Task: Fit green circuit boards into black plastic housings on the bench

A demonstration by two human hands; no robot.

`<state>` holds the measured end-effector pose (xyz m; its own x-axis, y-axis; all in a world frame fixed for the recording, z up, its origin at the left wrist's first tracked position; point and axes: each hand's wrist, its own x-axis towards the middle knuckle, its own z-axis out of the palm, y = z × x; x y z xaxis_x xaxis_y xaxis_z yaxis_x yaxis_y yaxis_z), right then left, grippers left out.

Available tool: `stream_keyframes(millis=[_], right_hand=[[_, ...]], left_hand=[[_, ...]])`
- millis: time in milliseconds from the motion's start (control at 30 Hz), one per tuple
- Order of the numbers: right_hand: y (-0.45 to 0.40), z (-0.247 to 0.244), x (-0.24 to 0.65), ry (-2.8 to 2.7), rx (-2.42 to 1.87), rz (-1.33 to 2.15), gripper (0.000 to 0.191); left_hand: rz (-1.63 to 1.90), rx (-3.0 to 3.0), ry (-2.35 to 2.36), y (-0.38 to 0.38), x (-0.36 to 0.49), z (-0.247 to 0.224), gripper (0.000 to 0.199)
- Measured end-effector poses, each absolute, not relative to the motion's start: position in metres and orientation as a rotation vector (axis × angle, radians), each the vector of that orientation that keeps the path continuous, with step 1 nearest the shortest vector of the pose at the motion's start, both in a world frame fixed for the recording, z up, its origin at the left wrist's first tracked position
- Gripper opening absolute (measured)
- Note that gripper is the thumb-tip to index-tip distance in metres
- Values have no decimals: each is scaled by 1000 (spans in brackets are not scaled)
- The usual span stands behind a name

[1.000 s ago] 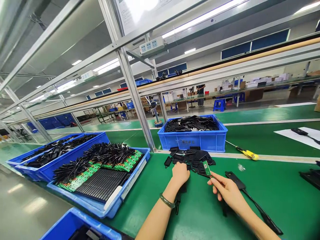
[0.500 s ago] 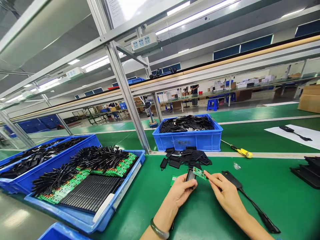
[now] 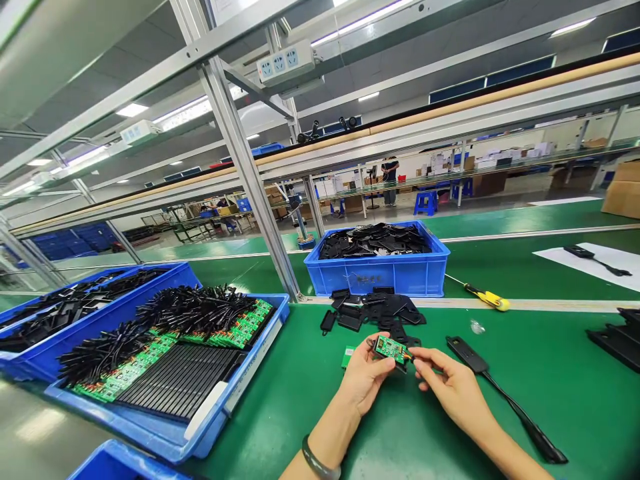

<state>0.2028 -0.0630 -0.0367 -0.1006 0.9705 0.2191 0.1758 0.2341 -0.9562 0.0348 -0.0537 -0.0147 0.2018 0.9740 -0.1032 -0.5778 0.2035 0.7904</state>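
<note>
Wrapped round a small black plastic case (image 3: pixel 400 366), my left hand (image 3: pixel 364 375) holds it above the green worktop. A green circuit board (image 3: pixel 391 349) lies over the case, its left end by my left fingers. My right hand (image 3: pixel 450 383) pinches the board's right end, where thin coloured wires show. How far the board sits inside the case I cannot tell. A finished-looking black case with a thick cable (image 3: pixel 505 397) lies to the right of my right hand. Behind my left hand a small green board (image 3: pixel 348 357) rests on the worktop, partly hidden.
Loose black case parts (image 3: pixel 370 310) are spread before a blue bin (image 3: pixel 375 275) full of similar pieces. At left, a blue tray (image 3: pixel 260 360) holds circuit boards with black cables. A yellow screwdriver (image 3: pixel 487 297) lies at the back right; black parts (image 3: pixel 617 343) stack at far right.
The circuit board has come down from a slant beside the case to lie over it. My right fingers have shifted slightly toward its wired end. The view has tilted slightly.
</note>
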Motion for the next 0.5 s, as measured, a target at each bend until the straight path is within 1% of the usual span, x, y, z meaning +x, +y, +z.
stream_keyframes(millis=[100, 200, 433, 500], right_hand=[[-63, -38, 200, -1517, -1068, 1064, 33], [-64, -38, 199, -1552, -1045, 1044, 30], [-62, -37, 200, -1617, -1082, 991, 28], [-62, -36, 200, -1619, -1096, 986, 27]], left_hand=[[1213, 723, 704, -54, 35, -16, 58], [1222, 752, 688, -54, 35, -16, 57], [1201, 784, 650, -57, 37, -16, 59], [1206, 789, 641, -57, 39, -17, 55]])
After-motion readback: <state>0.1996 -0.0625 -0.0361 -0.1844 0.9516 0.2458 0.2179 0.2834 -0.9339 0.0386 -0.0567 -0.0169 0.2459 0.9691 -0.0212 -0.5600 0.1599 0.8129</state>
